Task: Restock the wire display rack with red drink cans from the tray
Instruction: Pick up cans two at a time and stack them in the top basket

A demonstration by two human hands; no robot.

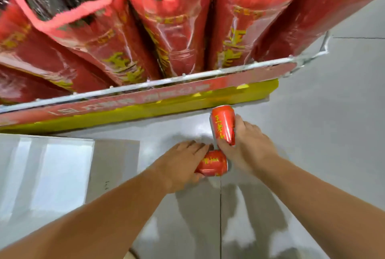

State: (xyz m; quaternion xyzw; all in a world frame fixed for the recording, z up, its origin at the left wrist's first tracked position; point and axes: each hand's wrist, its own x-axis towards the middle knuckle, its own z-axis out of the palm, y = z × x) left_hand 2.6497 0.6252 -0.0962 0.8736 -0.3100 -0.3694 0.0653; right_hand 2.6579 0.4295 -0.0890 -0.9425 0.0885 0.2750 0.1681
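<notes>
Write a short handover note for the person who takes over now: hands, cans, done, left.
Left hand grips the lower can, which lies sideways.
Right hand grips the upper can, which points toward the rack.
Both are over the grey floor, in front of the rack; wrapped red packs stand on it.
Done: two cans in hand.
Left: set both in the rack. Tray not in view.
</notes>
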